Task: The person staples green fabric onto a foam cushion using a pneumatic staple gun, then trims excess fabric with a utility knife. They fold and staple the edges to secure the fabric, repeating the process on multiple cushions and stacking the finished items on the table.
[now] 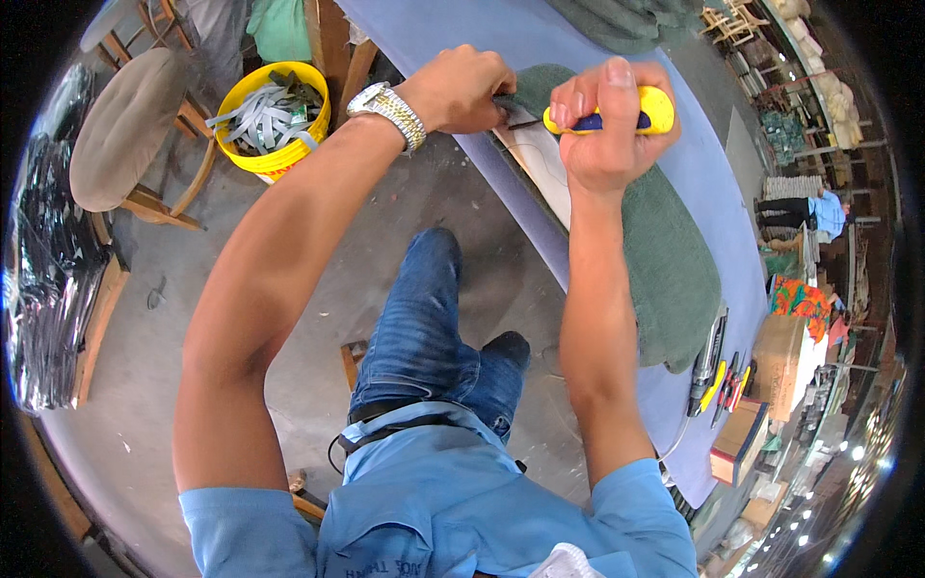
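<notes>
My right hand [617, 135] is wrapped round a screwdriver [657, 110] with a fat yellow handle and a dark blue patch. Its thin dark shaft points left, toward the fingers of my left hand [462, 91]. Those fingers are closed at the edge of a dark green fabric-covered panel [674, 279], seemingly pinching the cloth; their tips are partly hidden. The panel lies on a table with a blue-lilac cover [737, 222]. Along its near side a pale bare strip [540, 159] shows, close under the shaft.
A yellow bucket [227, 103] of grey strips stands left of the table, beside a padded chair [130, 130]. On the table lie a dark power tool [708, 361], pliers [740, 380] and a box [740, 443]. More green fabric [626, 21] sits farther off. Another person [824, 214] is far right.
</notes>
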The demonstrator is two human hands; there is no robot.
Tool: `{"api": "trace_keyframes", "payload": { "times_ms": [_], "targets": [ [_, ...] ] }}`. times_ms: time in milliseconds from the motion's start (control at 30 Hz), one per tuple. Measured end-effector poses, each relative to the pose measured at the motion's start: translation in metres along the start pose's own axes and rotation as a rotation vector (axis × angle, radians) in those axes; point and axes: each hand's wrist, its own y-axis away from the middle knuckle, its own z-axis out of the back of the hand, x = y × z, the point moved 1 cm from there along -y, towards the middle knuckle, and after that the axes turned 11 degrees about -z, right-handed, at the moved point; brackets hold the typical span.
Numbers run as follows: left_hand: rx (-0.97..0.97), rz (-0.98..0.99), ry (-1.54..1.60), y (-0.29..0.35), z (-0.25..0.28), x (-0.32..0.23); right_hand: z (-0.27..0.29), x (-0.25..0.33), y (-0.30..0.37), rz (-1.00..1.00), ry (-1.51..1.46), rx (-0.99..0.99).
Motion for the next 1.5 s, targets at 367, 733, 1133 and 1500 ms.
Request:
{"api": "trace_keyframes", "payload": {
  "times_ms": [367, 733, 1133, 1500],
  "targets": [
    [0.072, 0.052, -0.008, -0.004, 0.01, -0.016, 0.002, -0.019, -0.047, -0.156, 0.057, -0.067],
    [0.002, 0.049, -0.063, -0.001, 0.0, -0.015, 0.006, -0.026, -0.06, -0.071, 0.18, -0.017],
    [0.006, 0.028, -0.011, -0.001, 0.001, -0.017, 0.005, -0.047, -0.067, 0.145, 0.356, -0.182],
    [0.024, 0.173, 0.064, 0.005, 0.006, -0.024, 0.003, -0.037, -0.062, -0.061, 0.192, -0.11]
  ]
}}
